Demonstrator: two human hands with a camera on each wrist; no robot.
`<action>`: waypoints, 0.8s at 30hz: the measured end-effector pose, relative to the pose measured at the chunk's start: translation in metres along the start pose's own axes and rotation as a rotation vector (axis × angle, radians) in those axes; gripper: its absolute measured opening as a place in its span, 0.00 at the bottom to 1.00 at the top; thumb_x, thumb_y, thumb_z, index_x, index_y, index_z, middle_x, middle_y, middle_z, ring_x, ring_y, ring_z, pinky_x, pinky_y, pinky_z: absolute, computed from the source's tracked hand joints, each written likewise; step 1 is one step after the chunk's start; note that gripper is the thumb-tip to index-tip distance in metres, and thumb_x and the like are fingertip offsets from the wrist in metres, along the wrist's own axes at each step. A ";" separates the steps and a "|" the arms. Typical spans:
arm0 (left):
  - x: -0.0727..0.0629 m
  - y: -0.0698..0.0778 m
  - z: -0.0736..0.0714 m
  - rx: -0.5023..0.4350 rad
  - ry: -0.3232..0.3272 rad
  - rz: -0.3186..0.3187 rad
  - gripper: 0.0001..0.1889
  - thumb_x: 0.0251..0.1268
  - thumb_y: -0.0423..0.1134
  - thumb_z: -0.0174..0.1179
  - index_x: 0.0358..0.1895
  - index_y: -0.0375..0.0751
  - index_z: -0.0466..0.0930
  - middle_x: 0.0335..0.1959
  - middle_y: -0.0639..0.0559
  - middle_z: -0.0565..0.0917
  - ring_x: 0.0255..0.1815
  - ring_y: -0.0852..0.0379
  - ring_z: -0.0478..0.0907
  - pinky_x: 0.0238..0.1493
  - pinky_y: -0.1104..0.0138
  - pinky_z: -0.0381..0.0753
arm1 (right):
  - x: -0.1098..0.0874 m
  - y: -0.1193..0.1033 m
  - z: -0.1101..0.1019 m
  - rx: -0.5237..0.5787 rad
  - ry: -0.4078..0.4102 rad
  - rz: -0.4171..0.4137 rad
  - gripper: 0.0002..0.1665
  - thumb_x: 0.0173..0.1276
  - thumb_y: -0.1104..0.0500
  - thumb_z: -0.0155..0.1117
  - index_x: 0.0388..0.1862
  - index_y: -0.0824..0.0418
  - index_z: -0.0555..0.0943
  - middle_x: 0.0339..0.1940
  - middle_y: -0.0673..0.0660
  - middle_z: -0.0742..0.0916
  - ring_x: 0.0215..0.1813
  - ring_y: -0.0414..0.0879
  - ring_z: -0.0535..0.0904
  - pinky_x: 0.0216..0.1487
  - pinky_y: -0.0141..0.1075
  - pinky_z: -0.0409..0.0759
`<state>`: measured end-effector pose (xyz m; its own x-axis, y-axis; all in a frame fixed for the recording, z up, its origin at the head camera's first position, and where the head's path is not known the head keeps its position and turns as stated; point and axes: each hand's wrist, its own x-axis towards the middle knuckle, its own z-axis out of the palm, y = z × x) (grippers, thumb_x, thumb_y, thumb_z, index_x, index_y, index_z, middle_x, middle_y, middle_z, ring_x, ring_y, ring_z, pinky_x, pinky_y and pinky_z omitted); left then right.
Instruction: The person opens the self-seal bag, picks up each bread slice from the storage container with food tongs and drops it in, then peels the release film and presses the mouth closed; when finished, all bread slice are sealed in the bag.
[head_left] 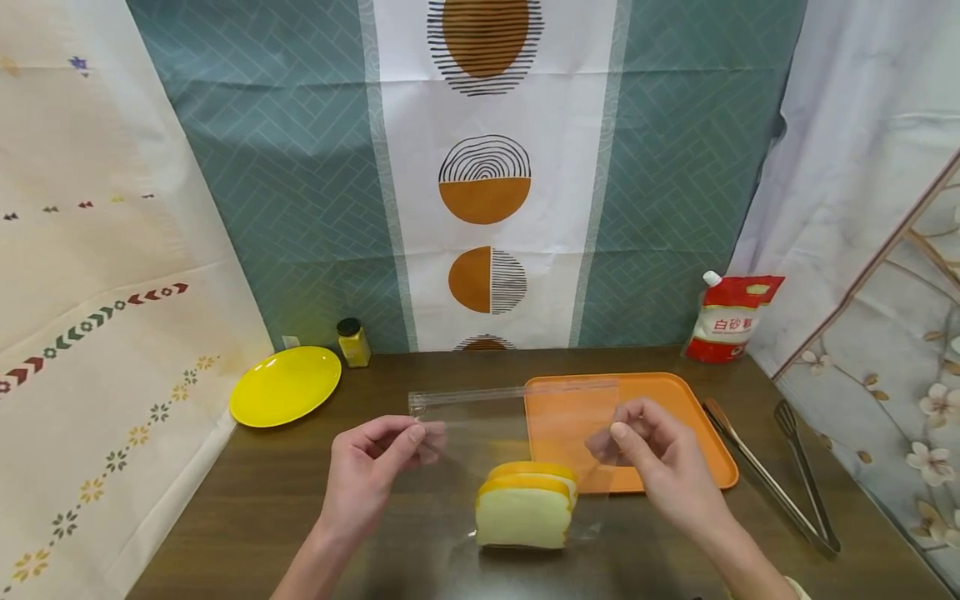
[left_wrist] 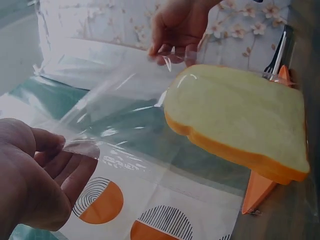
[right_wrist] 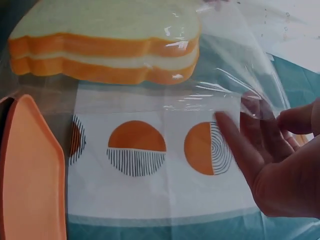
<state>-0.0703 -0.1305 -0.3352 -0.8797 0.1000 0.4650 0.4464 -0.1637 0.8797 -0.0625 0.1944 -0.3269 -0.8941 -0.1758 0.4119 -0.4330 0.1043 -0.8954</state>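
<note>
A clear zip bag (head_left: 480, 425) hangs upright above the table, its seal strip along the top. Two bread slices (head_left: 523, 517) with orange crusts lie stacked at its bottom; the left wrist view shows the broad pale face of the bread (left_wrist: 237, 112). My left hand (head_left: 375, 467) pinches the bag's left side between thumb and fingers, which show through the film. On the opposite side my right hand (head_left: 663, 462) pinches the film in the same way. In the right wrist view, the right hand (right_wrist: 280, 155) has its thumb and fingertips at the bag's edge.
Behind the bag lies an orange tray (head_left: 652, 396). Tongs (head_left: 776, 483) rest at its right. A yellow plate (head_left: 285, 387) and a yellow jar with a black lid (head_left: 353, 342) are at the back left. A red-and-white pouch (head_left: 727, 321) stands at the back right.
</note>
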 end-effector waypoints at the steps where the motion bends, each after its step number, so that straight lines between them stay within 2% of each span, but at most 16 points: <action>1: 0.000 0.000 0.000 0.002 -0.001 0.003 0.06 0.70 0.23 0.58 0.42 0.20 0.81 0.36 0.35 0.87 0.33 0.43 0.87 0.40 0.55 0.86 | 0.000 0.000 0.000 0.003 0.006 0.004 0.05 0.78 0.68 0.53 0.41 0.71 0.72 0.35 0.62 0.88 0.37 0.50 0.87 0.38 0.43 0.86; 5: -0.002 -0.002 0.000 -0.009 -0.003 -0.020 0.06 0.70 0.24 0.57 0.42 0.20 0.80 0.35 0.35 0.88 0.35 0.42 0.87 0.44 0.52 0.85 | 0.001 0.001 0.001 0.040 0.025 0.043 0.06 0.77 0.68 0.54 0.42 0.72 0.72 0.33 0.62 0.88 0.33 0.51 0.87 0.33 0.47 0.86; 11: -0.004 -0.009 0.002 -0.053 0.000 -0.077 0.08 0.70 0.24 0.58 0.42 0.17 0.79 0.33 0.37 0.88 0.33 0.38 0.87 0.43 0.50 0.84 | 0.000 0.007 -0.001 0.061 0.043 0.079 0.09 0.77 0.67 0.56 0.42 0.75 0.72 0.31 0.62 0.89 0.30 0.53 0.87 0.30 0.49 0.86; 18: -0.005 -0.013 0.007 -0.087 0.002 -0.076 0.10 0.70 0.24 0.58 0.44 0.13 0.77 0.34 0.39 0.88 0.34 0.41 0.87 0.42 0.50 0.85 | -0.004 0.011 -0.003 0.062 0.065 0.118 0.08 0.76 0.68 0.57 0.41 0.75 0.72 0.30 0.61 0.89 0.29 0.52 0.87 0.30 0.48 0.85; 22: -0.006 -0.015 0.009 -0.103 -0.010 -0.075 0.09 0.69 0.23 0.58 0.46 0.17 0.80 0.34 0.41 0.89 0.34 0.45 0.88 0.43 0.52 0.85 | -0.006 0.013 -0.003 0.048 0.079 0.137 0.08 0.76 0.67 0.57 0.42 0.75 0.73 0.29 0.62 0.89 0.29 0.53 0.87 0.30 0.47 0.86; 24: -0.007 -0.017 0.010 -0.105 -0.012 -0.078 0.08 0.69 0.23 0.58 0.46 0.22 0.83 0.34 0.42 0.89 0.35 0.47 0.88 0.43 0.53 0.85 | -0.007 0.014 -0.003 0.038 0.087 0.144 0.09 0.76 0.67 0.58 0.43 0.75 0.73 0.29 0.62 0.88 0.29 0.53 0.86 0.30 0.46 0.86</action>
<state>-0.0699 -0.1184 -0.3520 -0.9087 0.1281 0.3974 0.3568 -0.2563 0.8983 -0.0622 0.1998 -0.3419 -0.9540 -0.0759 0.2902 -0.2962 0.0849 -0.9514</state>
